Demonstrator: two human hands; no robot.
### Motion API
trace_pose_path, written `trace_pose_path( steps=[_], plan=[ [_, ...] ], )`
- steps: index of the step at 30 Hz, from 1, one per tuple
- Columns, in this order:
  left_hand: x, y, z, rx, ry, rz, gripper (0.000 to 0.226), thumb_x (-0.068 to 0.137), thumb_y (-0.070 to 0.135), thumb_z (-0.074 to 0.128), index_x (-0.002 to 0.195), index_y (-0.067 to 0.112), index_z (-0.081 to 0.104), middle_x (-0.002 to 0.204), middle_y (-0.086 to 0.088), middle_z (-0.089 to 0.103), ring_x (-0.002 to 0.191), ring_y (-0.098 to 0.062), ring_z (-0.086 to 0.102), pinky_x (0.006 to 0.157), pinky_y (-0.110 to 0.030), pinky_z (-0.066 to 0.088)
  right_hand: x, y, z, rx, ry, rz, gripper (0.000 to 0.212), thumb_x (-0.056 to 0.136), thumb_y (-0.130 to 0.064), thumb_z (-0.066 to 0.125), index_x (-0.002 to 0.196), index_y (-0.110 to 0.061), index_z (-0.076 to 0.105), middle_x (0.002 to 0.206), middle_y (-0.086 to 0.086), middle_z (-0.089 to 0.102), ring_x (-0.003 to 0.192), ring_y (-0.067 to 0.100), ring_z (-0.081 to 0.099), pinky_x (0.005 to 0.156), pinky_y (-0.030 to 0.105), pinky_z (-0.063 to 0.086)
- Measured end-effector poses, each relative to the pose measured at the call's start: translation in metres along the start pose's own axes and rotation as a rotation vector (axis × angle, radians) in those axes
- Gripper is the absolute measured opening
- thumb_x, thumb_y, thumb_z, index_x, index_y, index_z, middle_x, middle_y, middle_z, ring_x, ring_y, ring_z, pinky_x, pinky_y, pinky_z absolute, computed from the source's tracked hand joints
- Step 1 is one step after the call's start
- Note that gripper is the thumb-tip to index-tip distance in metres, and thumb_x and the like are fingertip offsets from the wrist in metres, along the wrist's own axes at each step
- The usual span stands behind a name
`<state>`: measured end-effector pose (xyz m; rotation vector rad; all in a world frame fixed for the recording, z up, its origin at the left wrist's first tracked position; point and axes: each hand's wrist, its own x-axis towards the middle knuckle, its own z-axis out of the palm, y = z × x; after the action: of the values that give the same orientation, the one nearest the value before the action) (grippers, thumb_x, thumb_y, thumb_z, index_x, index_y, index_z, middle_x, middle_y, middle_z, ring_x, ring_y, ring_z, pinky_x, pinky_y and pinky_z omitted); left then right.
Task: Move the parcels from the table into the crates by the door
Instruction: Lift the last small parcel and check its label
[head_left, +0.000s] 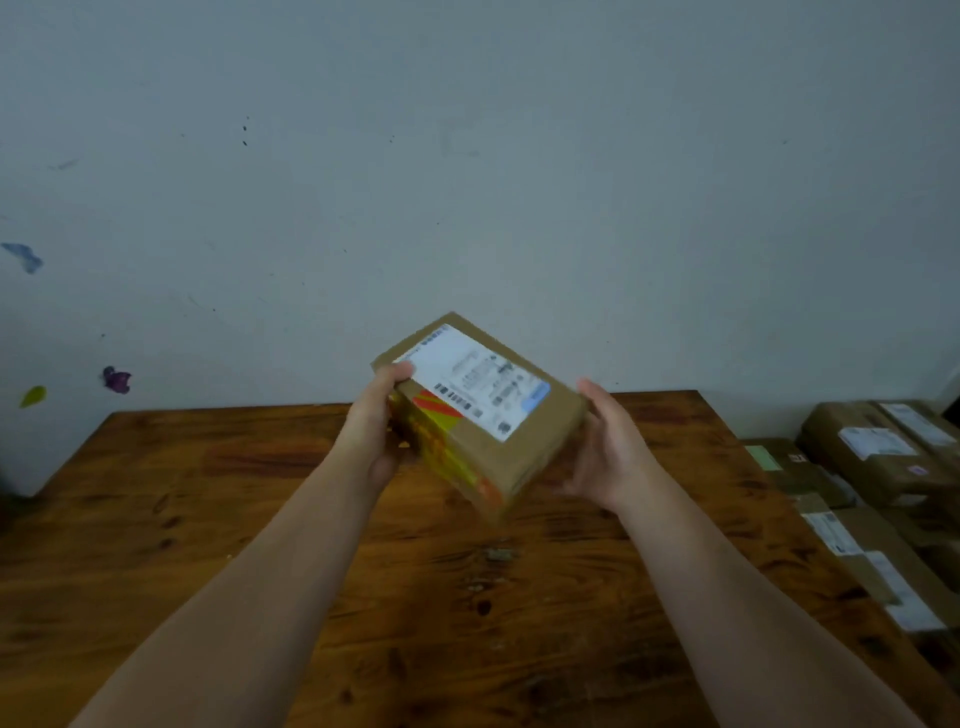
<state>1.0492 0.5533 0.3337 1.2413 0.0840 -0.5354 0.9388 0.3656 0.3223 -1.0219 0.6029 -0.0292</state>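
A brown cardboard parcel (480, 415) with a white shipping label and yellow-and-orange tape is held tilted above the wooden table (260, 519). My left hand (376, 431) grips its left end, thumb over the top edge. My right hand (605, 447) cups the right side from below, its thumb up along the side. The fingers under the parcel are hidden.
Several more brown parcels (878, 462) with white labels are piled beyond the table's right edge. A pale wall (467, 182) stands right behind the table, with small coloured marks at the left.
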Motion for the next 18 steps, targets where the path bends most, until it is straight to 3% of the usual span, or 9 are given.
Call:
trace_pose_path(
  steps=[3,5,7,11,13,15,18],
  plan=[
    [0.007,-0.009,0.002,-0.202,0.114,0.02,0.061,0.08,0.034,0.071,0.131,0.016,0.043,0.115,-0.011,0.064,0.101,-0.032,0.064,0.08,-0.052,0.056,0.009,0.014,-0.003,0.125,0.002,-0.011,0.095,0.063,-0.071,0.058,0.145,-0.029,0.035,0.149,0.016,0.035,0.131,0.04,0.039,0.096,0.074,0.026],
    [0.007,-0.016,0.007,-0.239,0.162,0.034,0.067,0.079,0.027,0.074,0.131,0.017,0.034,0.115,-0.012,0.058,0.101,-0.032,0.062,0.078,-0.05,0.057,0.009,0.024,0.006,0.126,-0.055,-0.04,0.1,0.059,-0.066,0.062,0.147,-0.033,0.029,0.15,0.013,0.033,0.134,0.042,0.034,0.097,0.076,0.022],
    [0.001,-0.024,0.017,-0.26,0.152,0.034,0.063,0.08,0.02,0.073,0.127,0.019,0.031,0.111,-0.01,0.056,0.099,-0.029,0.061,0.078,-0.046,0.056,0.012,0.032,0.017,0.088,0.002,-0.089,0.1,0.059,-0.056,0.07,0.147,-0.034,0.028,0.146,0.009,0.039,0.13,0.041,0.038,0.097,0.072,0.03],
    [0.0,-0.033,0.017,-0.074,0.119,0.015,0.055,0.082,0.03,0.069,0.126,0.017,0.039,0.114,-0.008,0.058,0.105,-0.026,0.056,0.091,-0.048,0.046,0.017,0.029,0.016,0.161,0.201,-0.186,0.061,0.078,-0.027,0.071,0.133,-0.029,0.044,0.124,0.007,0.055,0.11,0.035,0.054,0.09,0.054,0.047],
    [0.004,-0.026,0.008,0.011,0.062,-0.021,0.045,0.086,0.04,0.059,0.124,0.016,0.053,0.118,-0.009,0.061,0.104,-0.026,0.057,0.083,-0.042,0.046,0.016,0.022,0.007,0.192,0.213,-0.195,0.045,0.082,-0.018,0.064,0.125,-0.024,0.05,0.112,0.007,0.06,0.1,0.032,0.057,0.087,0.049,0.048],
    [0.007,-0.015,0.001,0.065,-0.038,-0.054,0.037,0.089,0.045,0.05,0.109,0.016,0.062,0.106,-0.011,0.063,0.091,-0.027,0.06,0.071,-0.036,0.046,0.012,0.016,-0.004,0.15,0.192,-0.181,0.039,0.083,-0.013,0.059,0.12,-0.021,0.052,0.103,0.007,0.061,0.092,0.029,0.058,0.083,0.046,0.046],
    [0.01,-0.004,-0.003,0.23,-0.184,-0.06,0.033,0.091,0.047,0.049,0.087,0.016,0.06,0.081,-0.008,0.062,0.073,-0.023,0.058,0.068,-0.034,0.045,0.007,0.011,-0.017,0.092,0.133,-0.148,0.026,0.084,-0.007,0.052,0.106,-0.019,0.058,0.096,0.006,0.062,0.088,0.027,0.058,0.089,0.047,0.042]
  ],
)
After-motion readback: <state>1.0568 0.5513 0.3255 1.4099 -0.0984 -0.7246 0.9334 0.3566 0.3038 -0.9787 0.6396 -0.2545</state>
